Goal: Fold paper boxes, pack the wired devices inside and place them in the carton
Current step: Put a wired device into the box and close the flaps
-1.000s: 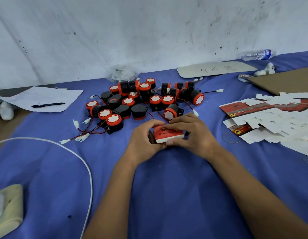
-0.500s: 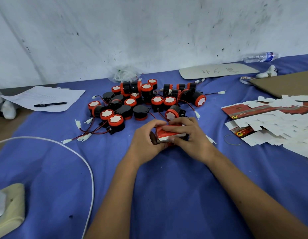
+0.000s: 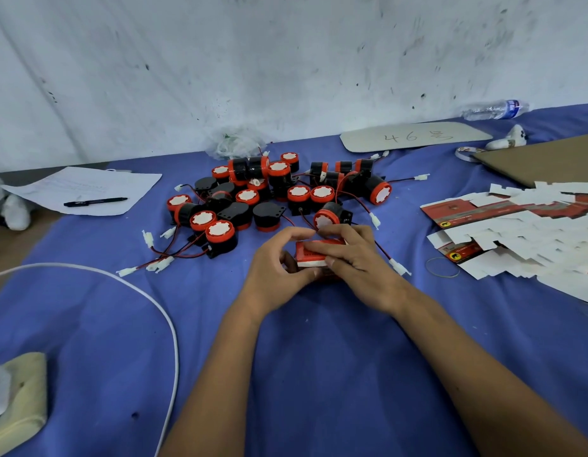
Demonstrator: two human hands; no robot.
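At the centre of the blue cloth-covered table (image 3: 319,374), a small red-and-white folded paper box (image 3: 314,255) sits between both hands. The left hand (image 3: 276,268) curls around its left end, thumb and forefinger arched over the top, while the right hand (image 3: 355,258) lies across the top with fingers bent down over the box's upper face and thumb tucked under the near edge, so both are gripping it. Just beyond, toward twelve o'clock, lies the heap of black-and-orange round wired devices (image 3: 273,192), their thin red and black leads ending in white plugs. At three o'clock spreads a stack of flat unfolded red-and-white box blanks (image 3: 523,235). The box is probably light thin card, easily crushed or creased; it is best held by its ends and edges with gentle pressure, not squeezed across the broad faces. Whether a device is already inside cannot be told.
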